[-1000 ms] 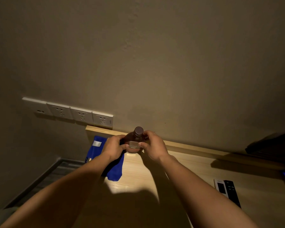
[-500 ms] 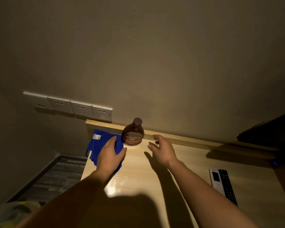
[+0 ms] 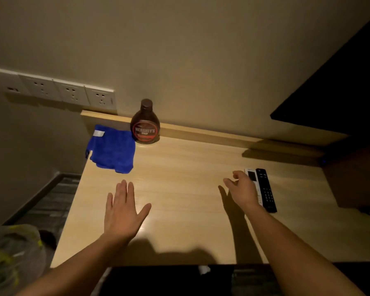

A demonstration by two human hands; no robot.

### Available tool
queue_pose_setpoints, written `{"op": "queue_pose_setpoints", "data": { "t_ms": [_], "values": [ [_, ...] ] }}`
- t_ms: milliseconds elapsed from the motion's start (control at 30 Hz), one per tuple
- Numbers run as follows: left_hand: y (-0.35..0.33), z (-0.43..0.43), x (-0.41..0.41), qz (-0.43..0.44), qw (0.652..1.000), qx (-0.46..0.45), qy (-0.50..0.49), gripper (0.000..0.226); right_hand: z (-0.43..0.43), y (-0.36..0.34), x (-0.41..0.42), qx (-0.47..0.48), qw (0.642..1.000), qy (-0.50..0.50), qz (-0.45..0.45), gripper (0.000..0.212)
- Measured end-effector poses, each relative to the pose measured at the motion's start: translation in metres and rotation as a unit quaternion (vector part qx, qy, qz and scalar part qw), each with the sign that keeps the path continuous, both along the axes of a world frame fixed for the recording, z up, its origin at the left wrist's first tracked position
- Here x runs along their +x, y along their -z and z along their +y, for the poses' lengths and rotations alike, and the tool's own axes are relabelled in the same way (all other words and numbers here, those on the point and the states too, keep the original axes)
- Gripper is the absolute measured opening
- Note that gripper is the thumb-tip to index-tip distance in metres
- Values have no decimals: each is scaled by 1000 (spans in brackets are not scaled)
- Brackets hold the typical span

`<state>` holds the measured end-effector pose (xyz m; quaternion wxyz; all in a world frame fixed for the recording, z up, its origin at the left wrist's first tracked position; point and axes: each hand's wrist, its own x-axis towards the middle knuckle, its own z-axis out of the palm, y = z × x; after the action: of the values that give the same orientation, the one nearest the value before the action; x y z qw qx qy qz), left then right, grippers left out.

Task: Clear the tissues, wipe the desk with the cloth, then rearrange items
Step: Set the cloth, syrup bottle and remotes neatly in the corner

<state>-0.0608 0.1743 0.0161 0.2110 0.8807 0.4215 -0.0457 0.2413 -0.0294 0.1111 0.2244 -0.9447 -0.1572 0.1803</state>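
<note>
At the back edge of the wooden bench [image 3: 179,167], against the wall, a brown syrup bottle [image 3: 145,124] stands upright, touching the right edge of a blue cloth [image 3: 112,149] lying flat near the left corner. Left hand [image 3: 122,212] hovers flat, fingers spread, holding nothing; right hand [image 3: 241,190] loosely curled and empty, just beside a white remote [image 3: 252,178] and black remote [image 3: 266,190] lying side by side.

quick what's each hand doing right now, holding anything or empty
Left hand: open, fingers spread, holding nothing.
Right hand: open, holding nothing, beside the white remote.
</note>
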Motion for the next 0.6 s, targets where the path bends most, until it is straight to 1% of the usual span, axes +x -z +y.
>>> {"op": "queue_pose_setpoints", "data": {
  "t_ms": [100,200,267,367,467,600],
  "values": [
    [16,-7,-5,18,998,51,12,100,-38,4,12,-22,998,47,-28,53],
    [25,-9,-4,28,996,83,15,101,-70,9,27,-28,994,87,-53,43],
    [29,-9,-3,30,995,99,15,101,-86,14,36,-35,992,106,-60,42],
    [32,-9,-3,30,994,104,15,100,-98,22,43,-44,992,110,-39,47],
    [34,-7,-2,23,994,106,13,102,-98,34,46,-50,993,104,-14,47],
    [36,-6,-2,21,994,109,13,103,-90,47,50,-60,991,119,-8,53]
  ]
}}
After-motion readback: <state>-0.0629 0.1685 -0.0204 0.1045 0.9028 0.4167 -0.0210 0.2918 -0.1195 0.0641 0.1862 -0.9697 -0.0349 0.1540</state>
